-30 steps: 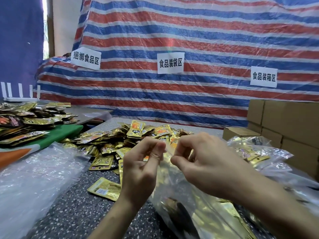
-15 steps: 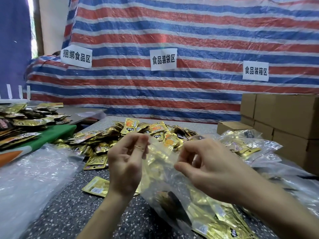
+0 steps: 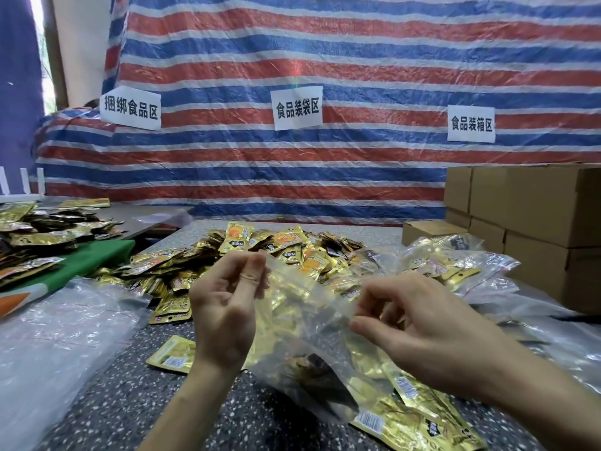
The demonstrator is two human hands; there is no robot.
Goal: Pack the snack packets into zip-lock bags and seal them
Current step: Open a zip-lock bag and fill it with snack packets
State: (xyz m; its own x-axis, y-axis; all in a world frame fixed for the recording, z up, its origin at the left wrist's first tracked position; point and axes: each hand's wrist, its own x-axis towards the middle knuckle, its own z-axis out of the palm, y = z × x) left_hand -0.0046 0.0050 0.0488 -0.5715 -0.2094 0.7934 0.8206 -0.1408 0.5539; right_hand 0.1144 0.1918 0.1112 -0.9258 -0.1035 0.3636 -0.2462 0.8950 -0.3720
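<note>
Spreading noted: left hand (image 3: pixel 227 307) and right hand (image 3: pixel 419 327), formerly close, were drawn to 9 and 3 o'clock of filled zip-lock bag (image 3: pixel 305 320), fingers (image 3: pixel 257 271) pinching its top edge above tabletop (image 3: pixel 123 408); sealing judged under way.

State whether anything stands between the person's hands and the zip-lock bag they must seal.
Nothing visible does. The left hand and the right hand each pinch the zip-lock bag at its top edge, one at either end.
</note>
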